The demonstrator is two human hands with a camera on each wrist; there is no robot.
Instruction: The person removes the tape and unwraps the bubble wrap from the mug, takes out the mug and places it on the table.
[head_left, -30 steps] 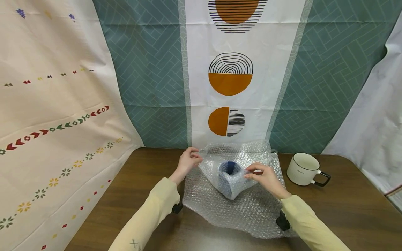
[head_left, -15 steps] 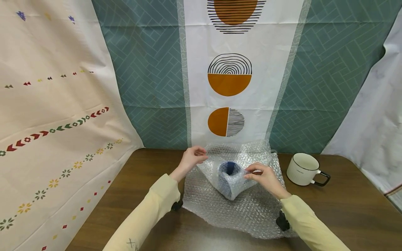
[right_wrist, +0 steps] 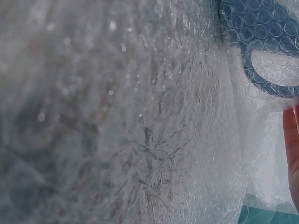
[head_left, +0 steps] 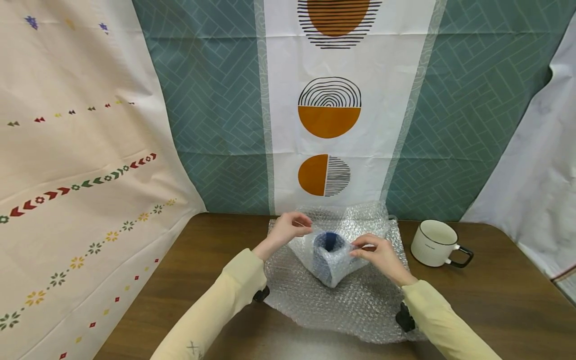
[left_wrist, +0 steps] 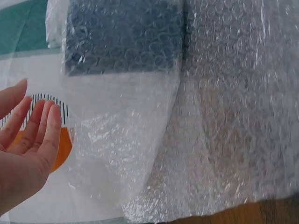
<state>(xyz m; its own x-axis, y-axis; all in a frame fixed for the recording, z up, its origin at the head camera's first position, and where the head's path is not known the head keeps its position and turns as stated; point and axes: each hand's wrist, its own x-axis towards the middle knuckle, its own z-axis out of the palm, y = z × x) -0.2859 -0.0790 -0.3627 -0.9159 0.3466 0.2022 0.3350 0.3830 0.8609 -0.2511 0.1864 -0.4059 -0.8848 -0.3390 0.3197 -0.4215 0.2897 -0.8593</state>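
A blue mug (head_left: 330, 242) stands upright in the middle of a sheet of bubble wrap (head_left: 310, 305), part of which is folded round its front and sides. Its handle (right_wrist: 254, 79) shows through the wrap in the right wrist view. My right hand (head_left: 380, 255) pinches the folded bubble wrap on the mug's right side, by the handle. To the mug's left, my left hand (head_left: 288, 232) hovers by the loose wrap with fingers loosely bent. In the left wrist view, nothing lies between that thumb and the fingers (left_wrist: 53, 133).
A cream mug (head_left: 430, 245) with a black rim and black handle stands on the wooden table (head_left: 216, 250) to the right of the sheet. Behind the table hangs a patterned cloth (head_left: 216, 150). The back of the bubble wrap rises against it.
My left hand has moved to the right, from the sheet's left edge towards the wrapped blue mug. The right hand keeps its pinch in the same place.
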